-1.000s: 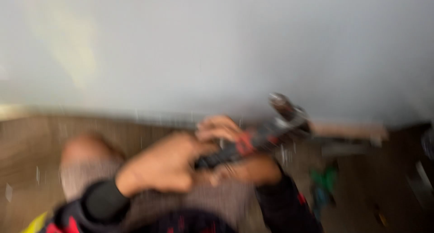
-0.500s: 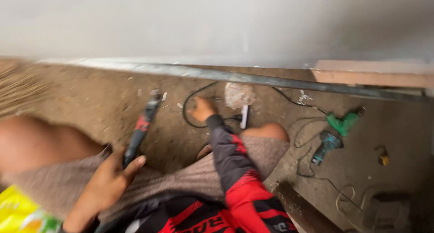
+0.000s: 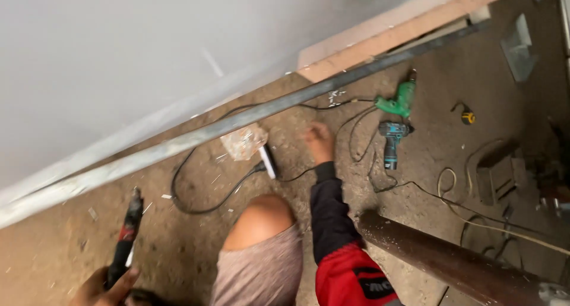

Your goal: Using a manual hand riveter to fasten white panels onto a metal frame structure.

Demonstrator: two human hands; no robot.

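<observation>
Left hand low at the bottom edge, fingers wrapped tight around the handle of a black and red tool that points up and away toward the long metal bar by the white wall. Right hand stretched out over the dirt floor, fingers curled down by a black cable, too blurry to tell if holding anything, with a white plug block just beside and a crumpled bag a bit past that. Further off from those fingers, a green drill and a blue drill lying close together, and a small yellow tape measure well apart.
</observation>
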